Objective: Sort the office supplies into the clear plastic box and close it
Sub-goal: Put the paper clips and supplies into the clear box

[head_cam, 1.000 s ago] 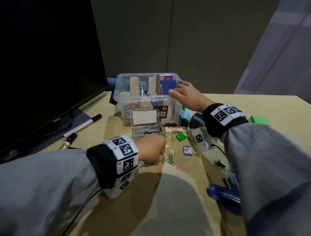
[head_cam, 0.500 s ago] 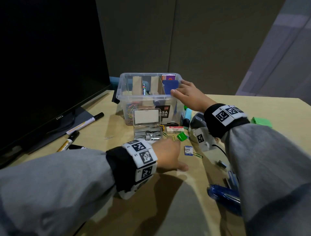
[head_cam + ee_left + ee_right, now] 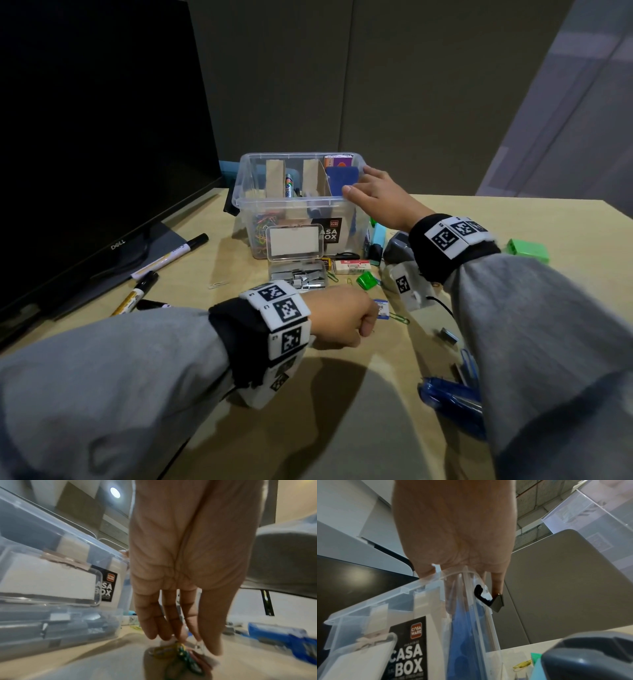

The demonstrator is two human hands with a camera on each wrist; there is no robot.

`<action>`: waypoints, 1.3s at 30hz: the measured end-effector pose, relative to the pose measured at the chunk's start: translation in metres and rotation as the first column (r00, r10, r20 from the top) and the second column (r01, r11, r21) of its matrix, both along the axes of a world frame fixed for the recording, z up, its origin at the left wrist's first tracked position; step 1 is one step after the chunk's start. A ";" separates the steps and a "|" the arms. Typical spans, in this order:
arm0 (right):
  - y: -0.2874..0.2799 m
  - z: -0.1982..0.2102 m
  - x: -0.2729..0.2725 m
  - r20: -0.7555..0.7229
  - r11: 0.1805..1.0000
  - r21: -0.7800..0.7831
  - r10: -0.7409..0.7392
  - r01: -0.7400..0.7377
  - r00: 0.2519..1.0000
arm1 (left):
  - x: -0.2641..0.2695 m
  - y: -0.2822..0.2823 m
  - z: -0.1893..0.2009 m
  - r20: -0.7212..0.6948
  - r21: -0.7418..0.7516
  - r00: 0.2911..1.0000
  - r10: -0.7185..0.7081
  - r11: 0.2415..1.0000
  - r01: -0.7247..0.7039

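Left hand (image 3: pixel 337 317) curled low, right hand (image 3: pixel 378 198) open, fingers forward.

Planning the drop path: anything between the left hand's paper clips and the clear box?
Yes. The small staple case sits against the box's near wall, its lid up, between the left hand with the paper clips and the box. The box's top is open.
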State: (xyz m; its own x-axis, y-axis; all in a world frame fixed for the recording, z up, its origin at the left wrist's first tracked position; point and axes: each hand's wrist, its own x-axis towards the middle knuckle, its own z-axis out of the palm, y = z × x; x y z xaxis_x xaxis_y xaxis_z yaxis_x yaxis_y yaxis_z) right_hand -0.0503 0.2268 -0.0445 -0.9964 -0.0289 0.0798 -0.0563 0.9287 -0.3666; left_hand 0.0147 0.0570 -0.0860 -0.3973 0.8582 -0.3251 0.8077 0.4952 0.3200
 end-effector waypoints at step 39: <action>-0.003 0.001 0.002 -0.008 0.999 -0.025 -0.025 0.024 1.000 | -0.012 0.001 0.007 0.129 0.043 0.990 0.057 0.997 -0.063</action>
State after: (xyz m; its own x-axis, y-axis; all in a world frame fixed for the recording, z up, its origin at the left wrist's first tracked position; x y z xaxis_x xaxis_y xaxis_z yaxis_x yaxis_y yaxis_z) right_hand -0.0478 0.2233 -0.0434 -0.9961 -0.0025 0.0885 -0.0368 0.9205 -0.3891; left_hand 0.0028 0.0584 -0.0786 -0.4066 0.8495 -0.3361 0.7280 0.5235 0.4427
